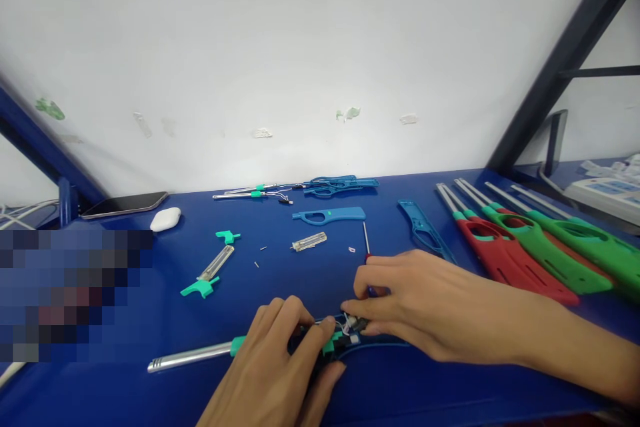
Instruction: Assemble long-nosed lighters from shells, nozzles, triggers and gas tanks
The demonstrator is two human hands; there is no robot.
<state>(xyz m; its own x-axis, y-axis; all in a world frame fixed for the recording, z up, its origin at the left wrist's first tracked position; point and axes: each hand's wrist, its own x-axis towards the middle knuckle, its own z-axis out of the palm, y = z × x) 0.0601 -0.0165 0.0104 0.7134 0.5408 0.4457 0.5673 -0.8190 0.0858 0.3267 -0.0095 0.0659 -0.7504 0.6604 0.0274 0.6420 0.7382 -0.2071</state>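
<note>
Work is the open blue shell (380, 341) on the near side of the screwdriver (367, 240), metal tube (190, 356) pointing off to the left. Left hand (270, 350) clamps the shell between thumb and fingers, by the green insert (331, 343). Right hand (425, 300) pinches the small wired parts (354, 322); can't tell if it also grips the screwdriver, its handle's half hidden. Tips: keep left clamp firm but light, so the insert doesn't shift. Move parts by their bodies, not the thin wires. Wires should lie inside the rim, unpinched.
</note>
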